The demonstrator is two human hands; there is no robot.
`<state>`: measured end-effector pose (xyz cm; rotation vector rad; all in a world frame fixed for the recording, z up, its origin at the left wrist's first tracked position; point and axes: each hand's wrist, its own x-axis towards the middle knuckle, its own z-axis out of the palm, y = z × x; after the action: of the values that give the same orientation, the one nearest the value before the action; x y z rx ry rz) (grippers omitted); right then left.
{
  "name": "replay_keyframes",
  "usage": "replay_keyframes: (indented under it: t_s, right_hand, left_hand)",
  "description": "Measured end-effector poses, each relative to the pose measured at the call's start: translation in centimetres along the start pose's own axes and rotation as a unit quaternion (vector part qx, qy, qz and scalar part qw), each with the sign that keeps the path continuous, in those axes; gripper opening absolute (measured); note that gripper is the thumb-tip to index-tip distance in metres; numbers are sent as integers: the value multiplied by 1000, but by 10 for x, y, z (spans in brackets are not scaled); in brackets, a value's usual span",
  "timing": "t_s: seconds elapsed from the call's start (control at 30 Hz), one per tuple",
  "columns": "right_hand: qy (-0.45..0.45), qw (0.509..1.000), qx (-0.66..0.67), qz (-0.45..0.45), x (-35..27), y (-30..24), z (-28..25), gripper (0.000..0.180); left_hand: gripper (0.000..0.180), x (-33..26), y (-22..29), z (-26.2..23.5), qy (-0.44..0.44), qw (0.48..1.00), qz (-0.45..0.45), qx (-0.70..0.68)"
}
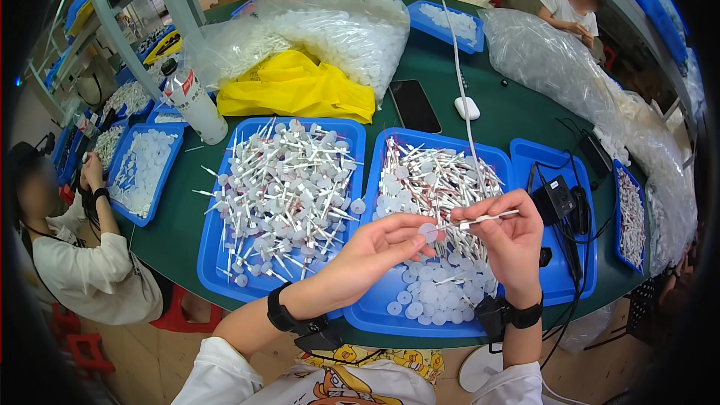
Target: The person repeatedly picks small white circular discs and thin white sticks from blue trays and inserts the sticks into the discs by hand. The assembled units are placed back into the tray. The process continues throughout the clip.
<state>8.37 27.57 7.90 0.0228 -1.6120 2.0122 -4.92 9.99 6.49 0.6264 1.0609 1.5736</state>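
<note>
Above the blue tray point(390, 322) in front of me, my left hand point(379, 247) pinches a small translucent white disc point(428, 232) between thumb and fingertips. My right hand point(514, 236) is closed on a thin white stick-like piece point(492, 217), its end pointing toward the disc. Whether the two parts touch is too small to tell. Below my hands the tray holds loose discs point(435, 296) at its near end and white sticks with reddish wires point(431, 165) farther back. Both wrists wear black straps.
Left of it, another blue tray point(206, 255) is heaped with disc-and-stick pieces. Beyond stand a bottle point(196, 105), a yellow bag point(296, 90), a phone point(415, 106) and a white case point(466, 109). A right-hand tray point(589, 285) carries cables and adapters. A white cord point(457, 52) hangs down. Co-workers sit left and far right.
</note>
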Motion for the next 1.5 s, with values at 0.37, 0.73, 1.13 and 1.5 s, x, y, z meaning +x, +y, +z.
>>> replay_keyframes:
  t_s: [0.37,0.73,1.13,1.5]
  right_hand:
    - [-13,996,-85,-31,-1,0,1,19]
    - [-61,993,-101,-21,-5,-5,3,19]
    - [-55,995,-85,15,-6,-4,8,20]
    - [-44,947,-318,-24,-2,-11,8,16]
  left_hand:
    - [37,1,-5,-1,16,1000,8,-13]
    - [37,0,-8,-3,54,998,-6,-13]
    - [38,-1,-3,2,35,999,-10,-16]
    - [39,-3,-3,1,51,999,9,7]
